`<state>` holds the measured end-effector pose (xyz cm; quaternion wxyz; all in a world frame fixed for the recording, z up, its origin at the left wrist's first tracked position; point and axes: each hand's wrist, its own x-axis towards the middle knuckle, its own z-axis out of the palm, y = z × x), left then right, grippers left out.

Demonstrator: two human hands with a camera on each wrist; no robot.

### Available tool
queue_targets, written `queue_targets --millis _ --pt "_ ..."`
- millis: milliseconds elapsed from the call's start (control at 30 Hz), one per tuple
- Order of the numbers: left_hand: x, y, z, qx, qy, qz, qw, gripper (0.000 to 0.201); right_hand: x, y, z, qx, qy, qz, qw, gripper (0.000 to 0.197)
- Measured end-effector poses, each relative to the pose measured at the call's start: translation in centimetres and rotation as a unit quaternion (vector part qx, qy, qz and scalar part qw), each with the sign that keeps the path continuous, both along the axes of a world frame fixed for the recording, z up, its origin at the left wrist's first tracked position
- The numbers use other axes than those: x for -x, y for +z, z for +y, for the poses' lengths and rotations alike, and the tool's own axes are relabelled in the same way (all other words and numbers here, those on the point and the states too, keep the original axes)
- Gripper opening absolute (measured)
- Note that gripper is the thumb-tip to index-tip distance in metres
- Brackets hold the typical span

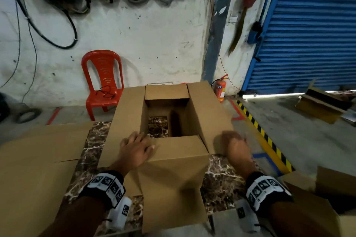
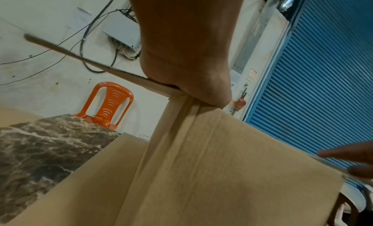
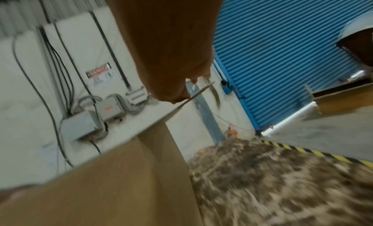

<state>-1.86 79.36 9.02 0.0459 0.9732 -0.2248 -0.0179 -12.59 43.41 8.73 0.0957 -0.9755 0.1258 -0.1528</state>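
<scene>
The left hand (image 1: 134,147) lies flat with fingers spread, pressing the near-left corner of the open cardboard box (image 1: 173,169). The right hand (image 1: 234,145) is blurred at the right flap (image 1: 208,113), so I cannot tell its grip. The box stands mid-surface (image 1: 219,179). This looks like flap folding, and the next move is probably to fold that flap inward. At 1 o'clock, a fire extinguisher (image 1: 219,90) reads only "DER".

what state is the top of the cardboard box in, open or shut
Open. The cardboard box has its side flaps splayed outward, and the head view looks down through the gap to the marble tabletop.
</scene>
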Motion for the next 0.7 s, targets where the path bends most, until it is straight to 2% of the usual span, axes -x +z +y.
queue_targets --millis 33,100,200,267,400,500,600,700 --pt "-0.1 0.2 -0.1 -0.012 -0.005 -0.002 1.000 0.094 0.4 -1.2 0.3 -0.034 0.032 0.023 0.999 0.042" --pt "-0.5 0.4 -0.3 -0.045 -0.010 -0.003 0.999 0.092 1.1 -2.8 1.7 -0.088 0.036 0.079 0.992 0.059" --pt "-1.5 0.8 -1.0 -0.094 0.001 0.021 0.995 0.077 1.8 -4.2 3.1 -0.129 0.043 0.122 0.983 0.077" --pt "-2.0 1.4 -1.7 -0.122 -0.005 0.034 0.992 0.064 1.9 -4.2 2.8 -0.143 0.066 0.120 0.980 0.080" --pt "-3.0 2.9 -2.6 -0.160 -0.023 0.023 0.987 0.048 1.8 -1.4 1.9 -0.187 0.061 0.121 0.973 0.076" --pt "-4.1 4.1 -3.0 -0.130 -0.017 0.068 0.989 0.048 1.9 0.9 1.8 -0.208 0.056 0.079 0.973 0.068" --pt "-3.8 5.2 -3.6 -0.095 -0.029 0.116 0.988 0.050 1.8 2.5 2.0 -0.214 0.052 0.075 0.972 0.059" --pt "-3.7 6.1 -3.9 0.002 -0.047 0.088 0.995 0.045 1.7 3.6 2.6 -0.225 0.060 0.051 0.971 0.056"
